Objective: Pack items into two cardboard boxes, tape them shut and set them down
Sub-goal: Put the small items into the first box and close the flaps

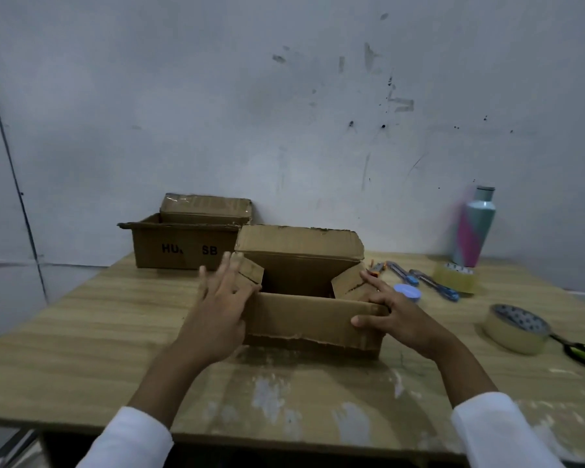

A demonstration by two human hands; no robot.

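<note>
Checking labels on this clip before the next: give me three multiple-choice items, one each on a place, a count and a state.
1. Where does the bottle stand?
A. back right of the table
B. on the floor
C. on a shelf
2. How many tape rolls lie on the table?
A. one
B. two
C. four
3. The near box is:
A. taped shut
B. open on top
C. crushed flat

1 A: it stands by the wall at the table's far right.
2 B: one roll lies by the bottle and a bigger one lies nearer.
3 B: its flaps are up and the inside shows.
</note>
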